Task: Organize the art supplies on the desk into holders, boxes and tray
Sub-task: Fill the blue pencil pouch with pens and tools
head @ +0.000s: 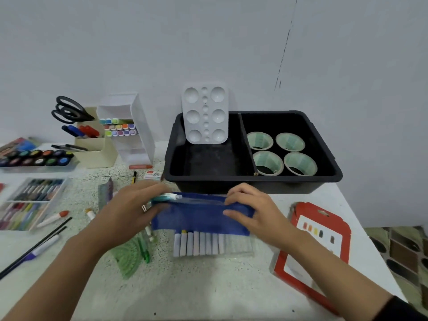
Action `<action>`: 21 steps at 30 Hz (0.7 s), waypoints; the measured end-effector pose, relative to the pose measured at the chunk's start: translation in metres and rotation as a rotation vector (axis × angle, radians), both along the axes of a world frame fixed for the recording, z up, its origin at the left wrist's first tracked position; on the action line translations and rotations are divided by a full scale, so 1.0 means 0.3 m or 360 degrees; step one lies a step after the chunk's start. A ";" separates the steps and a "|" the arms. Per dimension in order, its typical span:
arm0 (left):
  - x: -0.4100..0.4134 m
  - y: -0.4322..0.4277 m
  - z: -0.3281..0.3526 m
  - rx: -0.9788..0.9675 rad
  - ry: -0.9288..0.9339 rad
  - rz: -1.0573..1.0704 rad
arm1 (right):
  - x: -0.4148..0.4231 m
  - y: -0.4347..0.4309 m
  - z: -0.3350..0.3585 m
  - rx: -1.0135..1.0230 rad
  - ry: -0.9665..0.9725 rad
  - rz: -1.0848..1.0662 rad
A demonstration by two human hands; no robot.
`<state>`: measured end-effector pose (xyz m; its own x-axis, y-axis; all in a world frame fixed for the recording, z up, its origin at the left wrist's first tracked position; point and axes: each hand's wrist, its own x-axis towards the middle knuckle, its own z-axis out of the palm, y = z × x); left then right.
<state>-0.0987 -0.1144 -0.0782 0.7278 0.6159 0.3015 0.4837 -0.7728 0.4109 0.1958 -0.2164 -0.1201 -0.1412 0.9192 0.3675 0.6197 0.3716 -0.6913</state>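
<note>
A blue mesh pencil pouch (199,216) lies in front of the black tray (176,158). My left hand (129,212) holds a teal and white pen (166,197) at the pouch's top left edge. My right hand (252,212) grips the pouch's right end, fingers pinching its top edge. A clear case of white-capped markers (201,243) lies just below the pouch, partly under it. The tray holds a white paint palette (205,114) leaning at its back and several tape rolls (281,152) in the right compartment.
A cream holder (92,144) with scissors and pens, a clear marker rack (129,128), paint pots (34,157) and pastel boxes (30,202) stand at the left. Brushes (34,246), a green protractor (132,253) and loose pens lie near my left arm. A red card pack (317,242) lies right.
</note>
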 end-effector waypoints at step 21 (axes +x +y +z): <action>0.151 -0.090 -0.017 -0.0774 -0.0860 -0.0218 | -0.069 0.095 -0.038 0.0278 -0.0484 0.0102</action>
<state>-0.0534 -0.1413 -0.0834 0.6350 0.6858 0.3557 0.0292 -0.4814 0.8760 0.1750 -0.1878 -0.1316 -0.3236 0.8319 0.4509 0.7589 0.5128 -0.4013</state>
